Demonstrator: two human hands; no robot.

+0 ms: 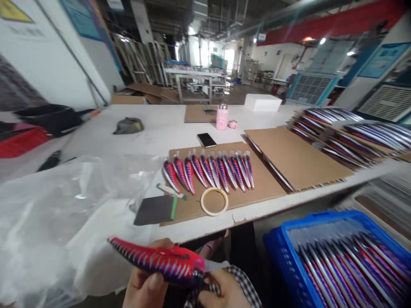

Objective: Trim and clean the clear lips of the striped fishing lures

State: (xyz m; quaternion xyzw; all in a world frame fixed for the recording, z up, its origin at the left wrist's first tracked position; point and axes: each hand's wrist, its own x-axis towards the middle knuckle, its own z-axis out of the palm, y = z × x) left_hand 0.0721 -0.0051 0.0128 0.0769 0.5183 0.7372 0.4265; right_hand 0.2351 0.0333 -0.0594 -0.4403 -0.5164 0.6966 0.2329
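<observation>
A large red and purple fishing lure (157, 261) with silvery stripes is held low in front of me, its thin tail pointing up and left. My left hand (147, 284) is closed around its middle, thumb on the near side. At the thick head end, my right hand (224, 288) is closed, its fingers bent by a pale translucent tab (215, 265). Whether it grips the lure or that tab is hard to make out. Beyond my hands, a row of similar lures (208, 171) lies on a cardboard sheet (257, 192), beside a roll of tape (214, 202).
A dark sanding sheet or pad (154, 209) lies near the table edge. Plastic bags (41, 214) cover the left. A blue crate (279, 256) of lures stands right, below stacked cardboard (302, 158). Farther back are a phone (206, 140) and a pink bottle (221, 117).
</observation>
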